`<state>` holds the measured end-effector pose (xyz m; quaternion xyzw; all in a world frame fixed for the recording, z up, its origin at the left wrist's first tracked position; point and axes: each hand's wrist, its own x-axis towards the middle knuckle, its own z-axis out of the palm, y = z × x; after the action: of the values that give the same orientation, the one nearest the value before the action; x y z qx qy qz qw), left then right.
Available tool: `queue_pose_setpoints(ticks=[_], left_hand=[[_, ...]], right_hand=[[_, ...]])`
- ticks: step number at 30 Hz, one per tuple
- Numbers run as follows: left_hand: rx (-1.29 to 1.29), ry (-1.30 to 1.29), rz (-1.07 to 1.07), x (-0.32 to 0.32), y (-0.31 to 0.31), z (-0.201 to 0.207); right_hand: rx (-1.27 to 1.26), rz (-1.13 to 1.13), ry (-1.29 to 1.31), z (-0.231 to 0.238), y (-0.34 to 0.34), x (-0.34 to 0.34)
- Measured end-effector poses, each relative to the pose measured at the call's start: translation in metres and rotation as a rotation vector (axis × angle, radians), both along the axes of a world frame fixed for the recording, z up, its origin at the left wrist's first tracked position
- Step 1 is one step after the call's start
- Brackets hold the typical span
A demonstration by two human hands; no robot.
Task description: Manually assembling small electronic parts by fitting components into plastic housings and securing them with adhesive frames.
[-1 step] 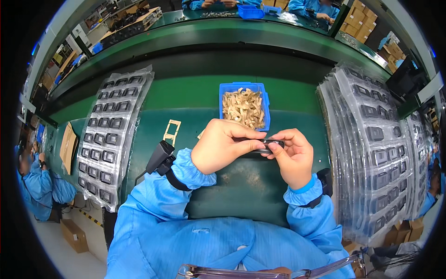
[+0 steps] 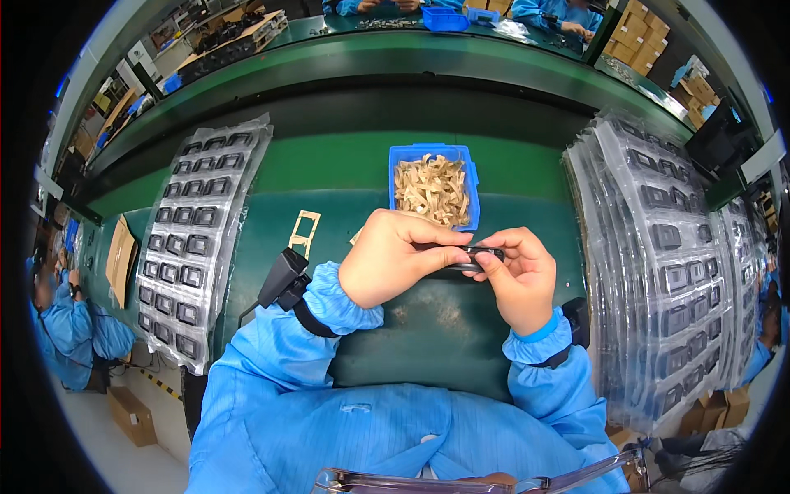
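Both of my hands meet over the green bench, in front of a blue bin [image 2: 392,185] heaped with tan paper-like strips [image 2: 430,189]. Between them is a small black plastic frame [image 2: 466,258], seen nearly edge-on and partly covered by fingers. My left hand [image 2: 399,257] pinches its left end between thumb and fingers. At the other end my right hand [image 2: 522,276] grips it, thumb on the near side and fingers curled behind. A flat tan cut-out piece [image 2: 304,233] with window openings lies left of the bin. The edge of another tan piece shows beside my left hand.
A clear tray of black frames [image 2: 177,239] lies on the left. Tall stacked clear trays [image 2: 658,272] with similar frames stand on the right. Brown cardboard [image 2: 120,262] leans at far left. A raised green ledge [image 2: 395,78] crosses the back; people in blue sleeves work beyond it.
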<state>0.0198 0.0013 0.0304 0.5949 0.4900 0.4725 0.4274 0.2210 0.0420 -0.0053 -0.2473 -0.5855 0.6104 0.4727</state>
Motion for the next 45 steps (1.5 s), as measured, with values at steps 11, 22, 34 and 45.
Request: queue_pose_setpoints(ticks=[11, 22, 34, 45], left_hand=[[0.502, 0.525, 0.125, 0.014, 0.003, -0.026], [0.3, 0.365, 0.066, 0.022, -0.002, -0.015], [0.564, 0.461, -0.391, 0.056, -0.025, -0.056], [0.518, 0.502, -0.497, 0.058, -0.026, -0.06]], right_hand=[[-0.041, -0.197, -0.173, 0.001, -0.005, -0.002], [0.018, -0.064, -0.139, -0.001, 0.002, 0.006], [0.509, -0.977, -0.627, 0.226, -0.079, 0.186], [0.138, -1.052, -1.232, 0.126, 0.142, 0.317]])
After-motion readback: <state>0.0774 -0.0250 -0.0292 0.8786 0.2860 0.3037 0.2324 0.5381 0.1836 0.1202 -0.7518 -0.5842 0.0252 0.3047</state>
